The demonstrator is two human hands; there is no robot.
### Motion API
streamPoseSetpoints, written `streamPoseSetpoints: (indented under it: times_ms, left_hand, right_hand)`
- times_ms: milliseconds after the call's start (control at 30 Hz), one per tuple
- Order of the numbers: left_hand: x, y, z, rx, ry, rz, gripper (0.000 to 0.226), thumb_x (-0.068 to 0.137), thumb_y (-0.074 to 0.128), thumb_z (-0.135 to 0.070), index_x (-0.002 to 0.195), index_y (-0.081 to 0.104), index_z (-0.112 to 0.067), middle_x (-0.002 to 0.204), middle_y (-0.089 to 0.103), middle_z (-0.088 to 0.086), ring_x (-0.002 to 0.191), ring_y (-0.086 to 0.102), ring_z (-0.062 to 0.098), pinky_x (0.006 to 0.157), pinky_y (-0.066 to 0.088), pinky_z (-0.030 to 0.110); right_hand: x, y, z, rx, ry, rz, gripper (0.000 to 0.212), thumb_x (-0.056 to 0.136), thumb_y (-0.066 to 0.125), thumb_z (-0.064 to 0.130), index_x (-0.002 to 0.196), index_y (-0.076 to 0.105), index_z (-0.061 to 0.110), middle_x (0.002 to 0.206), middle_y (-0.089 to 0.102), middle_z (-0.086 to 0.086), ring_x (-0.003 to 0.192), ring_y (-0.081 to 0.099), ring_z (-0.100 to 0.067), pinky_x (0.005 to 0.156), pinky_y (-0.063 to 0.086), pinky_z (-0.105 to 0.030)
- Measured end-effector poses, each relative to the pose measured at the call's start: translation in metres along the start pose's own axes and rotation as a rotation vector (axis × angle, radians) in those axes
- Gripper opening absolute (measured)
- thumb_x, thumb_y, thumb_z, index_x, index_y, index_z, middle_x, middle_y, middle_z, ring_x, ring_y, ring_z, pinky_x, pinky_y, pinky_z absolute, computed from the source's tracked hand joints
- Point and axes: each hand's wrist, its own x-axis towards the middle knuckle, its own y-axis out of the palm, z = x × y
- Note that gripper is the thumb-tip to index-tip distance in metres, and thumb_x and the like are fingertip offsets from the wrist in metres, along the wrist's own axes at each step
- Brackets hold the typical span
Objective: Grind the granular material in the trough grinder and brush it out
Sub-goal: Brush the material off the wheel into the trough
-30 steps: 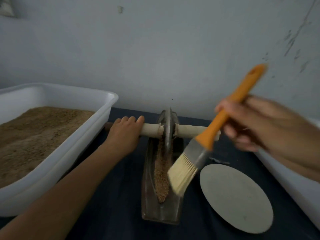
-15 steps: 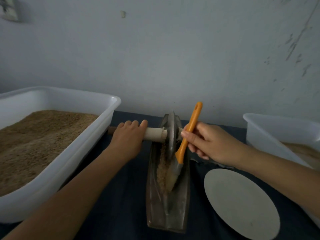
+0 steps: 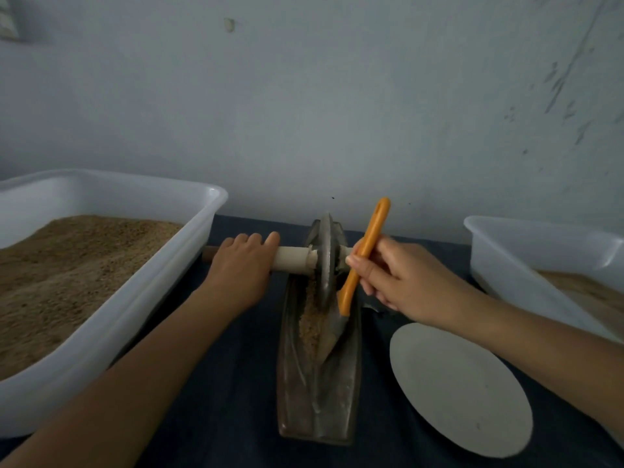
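Looking down from my head, I am gripping the pale wooden axle [image 3: 293, 261] with my left hand [image 3: 241, 268], my fingers curling over the top of it just left of the metal grinding wheel [image 3: 325, 261]. The wheel is standing upright on its edge in the far half of the trough grinder [image 3: 317, 393], a long, narrow metal boat lying lengthwise on the dark blue table [image 3: 229, 400] straight in front of me. With my right hand [image 3: 401, 282] I am pinching the orange handle of a brush [image 3: 363, 261] between thumb and curled fingers; the handle is tilting up and away from me, and its bristle end is dipping down into the trough just right of the wheel. The granular material [image 3: 309, 324] is sitting as a tan heap inside the trough, beside and just in front of the wheel, touching the bristles. On my left a large white tub [image 3: 128, 319] is holding a deep bed of the same sandy grain, its near corner close to my left forearm. On my right a second white tub [image 3: 526, 251] is holding some tan grain as well, though only part of it is showing. A flat grey round disc [image 3: 462, 390] is lying on the table between the trough and that right tub, under my right forearm.
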Motion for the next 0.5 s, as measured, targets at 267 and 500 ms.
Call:
streamPoseSetpoints:
  times_ms: [267,500]
  left_hand:
    - [0.002,0.002,0.002,0.002,0.004,0.018,0.039,0.089,0.057,-0.028,0.122,0.036,-0.022,0.115,0.053,0.002,0.105,0.051,0.020,0.091,0.039,0.033]
    - [0.002,0.003,0.005,-0.030,0.021,0.018,0.036,0.090,0.054,-0.030,0.121,0.037,-0.024,0.114,0.052,0.000,0.105,0.050,0.018,0.090,0.037,0.032]
  right_hand:
    - [-0.008,-0.004,-0.003,0.099,0.030,0.003,0.013,0.094,0.045,0.037,0.088,0.051,0.027,0.059,0.059,0.011,0.044,0.051,0.000,0.045,0.039,-0.010]
    - [-0.032,-0.021,-0.012,0.293,0.050,-0.199,0.030,0.081,0.046,0.048,0.091,0.054,0.020,0.063,0.061,0.007,0.045,0.049,-0.006,0.044,0.042,-0.017]
